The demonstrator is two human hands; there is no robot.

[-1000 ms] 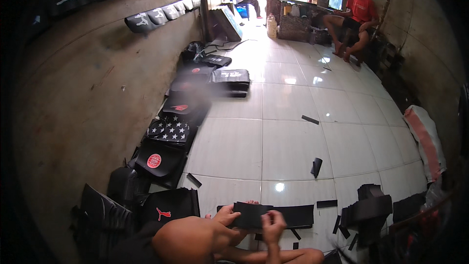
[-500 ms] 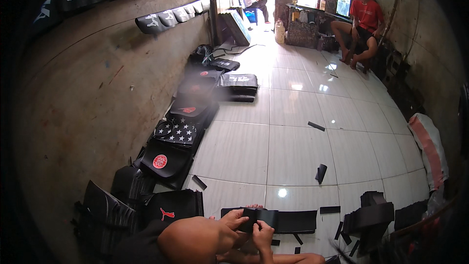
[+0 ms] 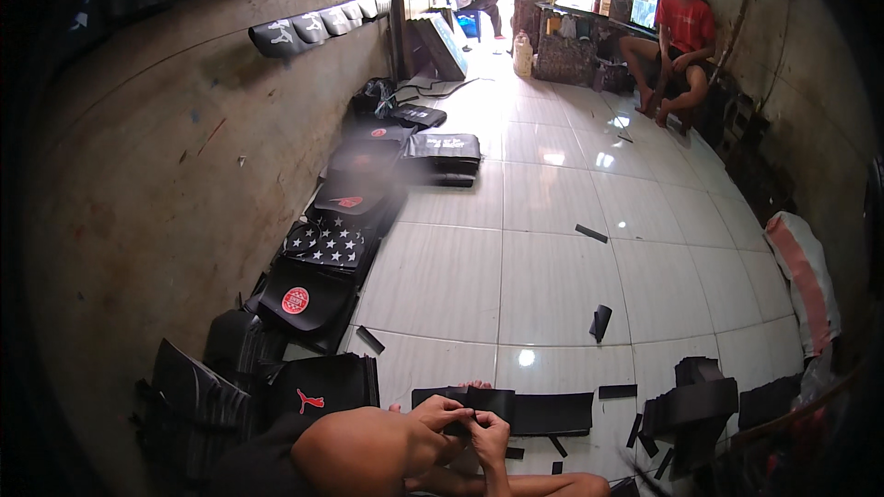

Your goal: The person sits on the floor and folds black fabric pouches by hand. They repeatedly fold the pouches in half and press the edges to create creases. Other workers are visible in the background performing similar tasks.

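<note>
My left hand [image 3: 440,414] and my right hand [image 3: 490,433] meet low in the middle, fingers pinched together on the edge of a black sheet piece [image 3: 490,399]. It looks like thin, flexible leatherette. Beneath and beside it lies a stack of long black strips [image 3: 557,414] on the floor, reaching out to the right of my hands. My fingertips hide the pinched edge. Small black offcuts [image 3: 558,445] are scattered near my right forearm.
Stacks of black printed flaps [image 3: 308,304] run along the left wall; more hang above. A pile of black pieces [image 3: 691,410] stands at right, near a white and pink sack [image 3: 803,281]. Two people sit farther off, one in a red shirt [image 3: 687,26]. Pale tiles [image 3: 451,285] cover the floor.
My hands have drawn together until the fingertips meet. The black piece, held raised between them before, now lies lower and flatter. The whole view has shifted slightly.
</note>
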